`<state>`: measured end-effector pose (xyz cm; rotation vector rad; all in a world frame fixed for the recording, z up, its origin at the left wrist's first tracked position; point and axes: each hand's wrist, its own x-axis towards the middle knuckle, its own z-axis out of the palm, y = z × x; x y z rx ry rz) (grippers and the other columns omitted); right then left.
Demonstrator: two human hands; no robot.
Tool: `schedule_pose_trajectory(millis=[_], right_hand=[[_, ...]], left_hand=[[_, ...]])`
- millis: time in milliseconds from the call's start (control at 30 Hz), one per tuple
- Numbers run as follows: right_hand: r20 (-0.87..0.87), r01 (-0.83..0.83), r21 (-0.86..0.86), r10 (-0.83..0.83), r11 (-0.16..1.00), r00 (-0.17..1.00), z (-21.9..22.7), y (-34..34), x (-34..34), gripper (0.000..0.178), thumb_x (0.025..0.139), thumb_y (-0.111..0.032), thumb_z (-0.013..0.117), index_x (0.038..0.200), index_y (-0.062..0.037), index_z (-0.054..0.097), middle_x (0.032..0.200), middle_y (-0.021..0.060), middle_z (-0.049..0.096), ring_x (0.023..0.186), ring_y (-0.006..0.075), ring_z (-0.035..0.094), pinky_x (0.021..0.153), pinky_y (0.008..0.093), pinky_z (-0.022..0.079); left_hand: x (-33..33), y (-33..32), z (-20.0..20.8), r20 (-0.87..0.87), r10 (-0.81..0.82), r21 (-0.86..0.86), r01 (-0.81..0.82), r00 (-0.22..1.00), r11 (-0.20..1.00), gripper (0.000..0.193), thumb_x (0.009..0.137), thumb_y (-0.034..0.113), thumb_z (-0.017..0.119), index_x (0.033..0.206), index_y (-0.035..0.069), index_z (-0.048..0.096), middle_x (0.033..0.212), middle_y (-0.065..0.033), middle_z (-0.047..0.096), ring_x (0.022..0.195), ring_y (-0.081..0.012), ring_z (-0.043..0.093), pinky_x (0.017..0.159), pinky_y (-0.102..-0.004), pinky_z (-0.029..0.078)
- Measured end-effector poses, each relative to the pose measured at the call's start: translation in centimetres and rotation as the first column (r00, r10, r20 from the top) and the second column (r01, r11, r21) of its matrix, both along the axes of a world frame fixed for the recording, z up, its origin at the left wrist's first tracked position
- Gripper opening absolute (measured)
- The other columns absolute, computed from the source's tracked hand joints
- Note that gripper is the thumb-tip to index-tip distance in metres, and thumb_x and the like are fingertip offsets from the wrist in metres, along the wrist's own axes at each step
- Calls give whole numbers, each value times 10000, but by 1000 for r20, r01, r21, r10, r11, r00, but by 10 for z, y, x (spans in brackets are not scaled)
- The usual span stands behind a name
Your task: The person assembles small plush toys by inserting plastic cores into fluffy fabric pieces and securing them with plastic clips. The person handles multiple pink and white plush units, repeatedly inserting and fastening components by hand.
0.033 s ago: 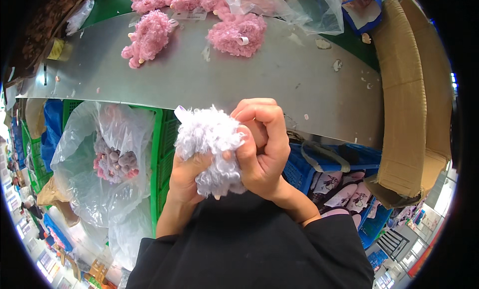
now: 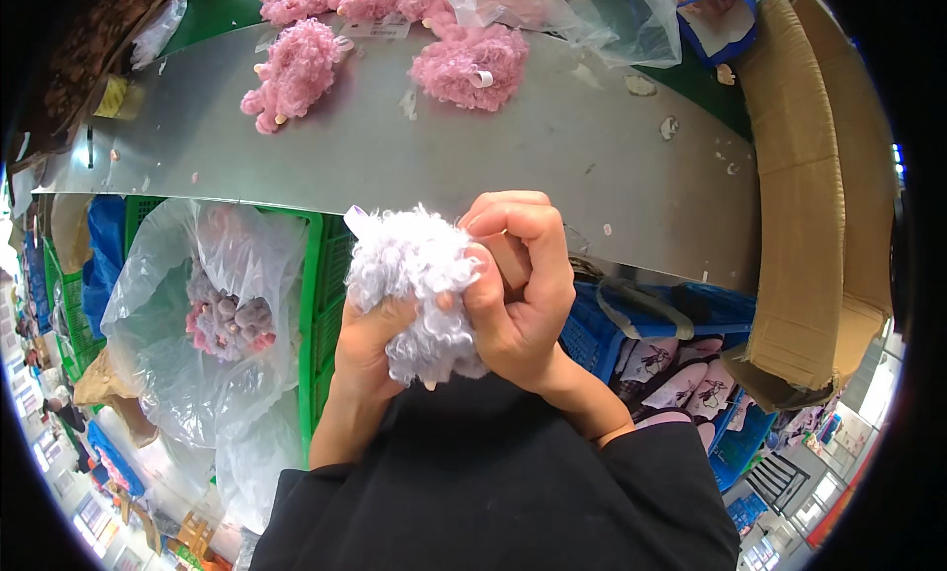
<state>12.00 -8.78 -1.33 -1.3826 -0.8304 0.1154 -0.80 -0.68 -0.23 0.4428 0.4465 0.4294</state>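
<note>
Head view, both hands' grip clamped on white fluffy toy (image 2: pixel 419 285), clear bag (image 2: pixel 187 374) (green crate (image 2: pixel 321 305)) holding pink toys (image 2: pixel 227 320)

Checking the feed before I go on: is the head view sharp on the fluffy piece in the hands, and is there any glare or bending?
Head view: the white curly plush piece and both hands, left hand and right hand, are sharp; the grey metal table shows soft sheen, no hard glare; its edges bow from fisheye; the rim is black.

toy (image 2: pixel 419 285): curly white plush | table (image 2: pixel 395 167): smooth dull metal | bag (image 2: pixel 187 305): glossy plastic, probably
</note>
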Motion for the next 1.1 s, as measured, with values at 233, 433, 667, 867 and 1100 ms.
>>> schedule_pose_trajectory(millis=[233, 433, 667, 867, 1100], right_hand=[[-69, -8, 127, 17, 992, 997, 25, -25, 8, 230, 867, 40, 736, 1018, 14, 566, 862, 107, 650, 696, 124, 597, 623, 234, 498], [-140, -118, -158, 96, 980, 985, 22, -19, 12, 255, 821, -37, 841, 950, -19, 623, 821, 45, 652, 677, 98, 601, 626, 242, 502], [-235, -200, -135, 165, 970, 958, 24, -20, 15, 255, 829, -43, 838, 954, -22, 617, 824, 42, 650, 713, 89, 609, 655, 239, 504], [-216, -224, -190, 181, 956, 959, 30, -23, 19, 273, 808, -53, 849, 958, -27, 623, 853, 49, 649, 739, 99, 614, 660, 243, 500], [-186, -243, -206, 206, 948, 961, 38, -25, 18, 283, 769, -26, 848, 939, -30, 622, 859, 60, 640, 736, 142, 622, 659, 264, 504]], left_hand=[[3, 1, -7, 38, 13, -176, -6, 999, 984, 380, 1014, 53, 564, 1384, -12, 508, 1198, -142, 675, 1119, -251, 670, 980, -409, 554], [7, 2, -6, 74, -7, -132, 17, 997, 991, 397, 1011, 74, 583, 1390, -16, 508, 1258, -157, 658, 1155, -268, 662, 1008, -423, 541], [4, 4, -7, 61, -23, -116, 30, 998, 993, 421, 1001, 100, 615, 1393, -16, 512, 1287, -158, 645, 1177, -273, 652, 1022, -424, 527], [5, 4, -7, 40, -48, -55, 50, 998, 997, 447, 988, 107, 633, 1395, -21, 503, 1286, -162, 643, 1175, -274, 652, 1012, -422, 530], [3, 5, -8, 68, -54, -54, 58, 996, 997, 494, 961, 124, 660, 1401, -24, 491, 1286, -170, 638, 1168, -284, 653, 1006, -428, 532]])
